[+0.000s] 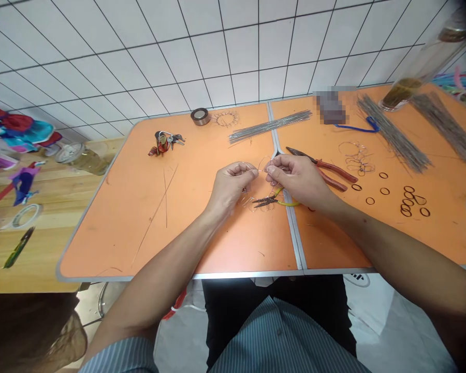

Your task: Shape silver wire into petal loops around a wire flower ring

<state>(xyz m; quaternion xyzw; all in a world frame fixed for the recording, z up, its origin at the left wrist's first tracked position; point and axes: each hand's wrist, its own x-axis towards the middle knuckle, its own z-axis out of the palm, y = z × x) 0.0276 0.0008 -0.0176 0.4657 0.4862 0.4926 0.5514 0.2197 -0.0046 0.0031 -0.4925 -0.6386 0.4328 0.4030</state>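
Note:
Thin wire [261, 170] runs between my two hands above the middle of the orange table. My left hand [235, 184] pinches one part of it between thumb and fingers. A short way to the right, my right hand [295, 176] is closed on another part; how the wire bends inside the fingers is hidden. Just below the hands lie small yellow-handled pliers [267, 201], partly covered by my right hand, among bent wire pieces. Larger red-handled pliers [330, 171] rest behind my right hand.
Bundles of straight wire [272, 127] lie toward the back. Several dark rings [407, 199] and a wire tangle [357, 158] are at right. A tape roll [200, 116], keys [166, 141] and loose wires [165, 197] are at left. A tall bottle [404, 93] stands near the wall.

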